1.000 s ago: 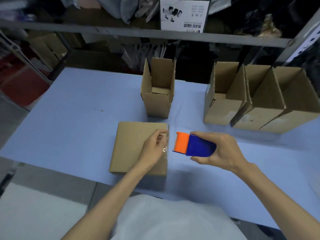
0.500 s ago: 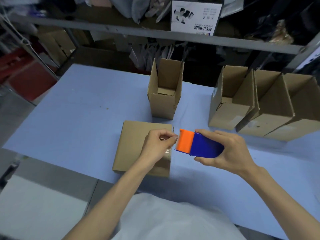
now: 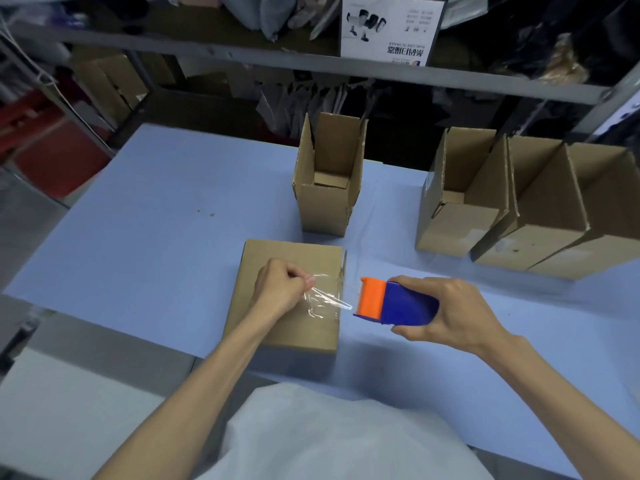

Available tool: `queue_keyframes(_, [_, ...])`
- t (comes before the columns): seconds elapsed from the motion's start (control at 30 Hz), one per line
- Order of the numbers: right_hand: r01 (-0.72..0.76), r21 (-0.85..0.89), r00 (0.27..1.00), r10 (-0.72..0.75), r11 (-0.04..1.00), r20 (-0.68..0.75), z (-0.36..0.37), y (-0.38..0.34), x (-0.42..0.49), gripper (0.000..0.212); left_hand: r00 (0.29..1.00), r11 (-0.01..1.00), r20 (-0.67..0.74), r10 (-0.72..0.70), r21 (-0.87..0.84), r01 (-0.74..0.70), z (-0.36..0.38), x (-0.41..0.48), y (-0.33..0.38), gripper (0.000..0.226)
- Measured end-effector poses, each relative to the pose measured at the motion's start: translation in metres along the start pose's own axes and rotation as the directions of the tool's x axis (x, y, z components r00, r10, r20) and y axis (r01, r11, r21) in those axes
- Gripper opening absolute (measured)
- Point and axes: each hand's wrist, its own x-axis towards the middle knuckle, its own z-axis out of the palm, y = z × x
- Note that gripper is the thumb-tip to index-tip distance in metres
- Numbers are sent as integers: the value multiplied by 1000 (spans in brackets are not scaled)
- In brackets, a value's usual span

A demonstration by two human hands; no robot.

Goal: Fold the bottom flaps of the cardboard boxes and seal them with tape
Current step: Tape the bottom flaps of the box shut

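Left hand: The left hand (image 3: 280, 289) is curled over the near box (image 3: 294, 258), thumb and fingertip pinching the free end of the clear tape (image 3: 327, 299).
Right hand: The right hand (image 3: 450, 313) is wrapped round the one blue-and-orange tape dispenser (image 3: 398, 301), just off the box's right edge, with its orange mouth facing left.
Tape: I count one wrinkled strip, running from pinch to dispenser over the box's right side.
Boxes: I count five. The near box lies closed-face up by the tabletop's (image 3: 138, 220) front edge. A narrow open box (image 3: 325, 209) stands just behind it, and three open boxes (image 3: 453, 230) are packed together at far right.
Room: The broad blue tabletop lies open to the left.
Writing: A white carton (image 3: 391, 26) on the grey shelf (image 3: 242, 60) carries upside-down print. I make out "BARCODE" and little else.
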Motion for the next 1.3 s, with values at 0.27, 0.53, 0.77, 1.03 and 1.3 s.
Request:
queue_keyframes(0.27, [-16,-58,999,17,998,27,2,8,11,72,1000,1000,-10,-11,5,11,8,8,-1,26])
queue_keyframes(0.53, [-60,-142,993,73,988,90,10,22,35,76,996,995,6,84,54,-84,16,7,2,14])
queue_keyframes(0.77, [-61,-163,989,81,985,124,19,28,43,81,987,989,-58,149,13,-149,24,4,-8,13])
queue_keyframes(1.03, [-51,-174,993,70,983,100,17,24,49,80,991,993,-86,104,-53,-108,24,10,-16,50])
queue_keyframes(1.3, [-40,-182,988,66,983,138,22,28,52,82,985,992,-119,124,45,-120,30,12,-22,42])
